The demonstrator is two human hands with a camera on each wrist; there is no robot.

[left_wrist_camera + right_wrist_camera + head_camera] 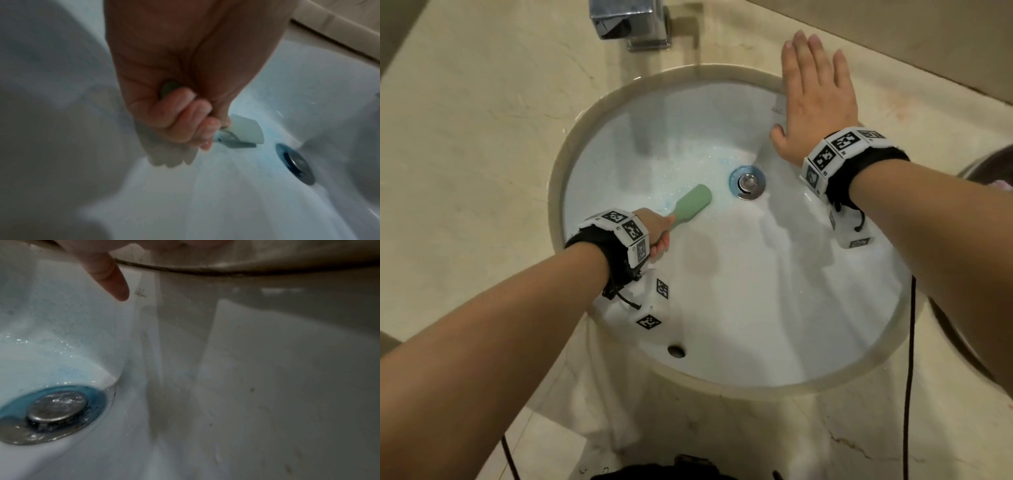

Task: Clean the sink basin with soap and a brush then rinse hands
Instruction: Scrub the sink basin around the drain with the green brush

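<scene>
The left hand is down inside the round white ceramic sink basin, its grip closed in a fist around the handle of a pale green plastic brush. In the left wrist view the fingers curl fully round the handle, whose dark end shows at the heel of the fist, and the brush head points toward the drain. The head lies against the basin floor just beside the round chrome drain stopper, in a patch of thin, pale blue soapy foam; a darker blue ring of soap sits around the stopper.

The right hand lies flat, fingers straight and together, over the far right rim of the basin where it meets the beige marble desk; its grip is open and holds nothing. From the right wrist view only the thumb shows, hanging over the basin wall.

A square chrome faucet stands on the desk behind the basin. Both wrists wear black bands with white marker blocks.
</scene>
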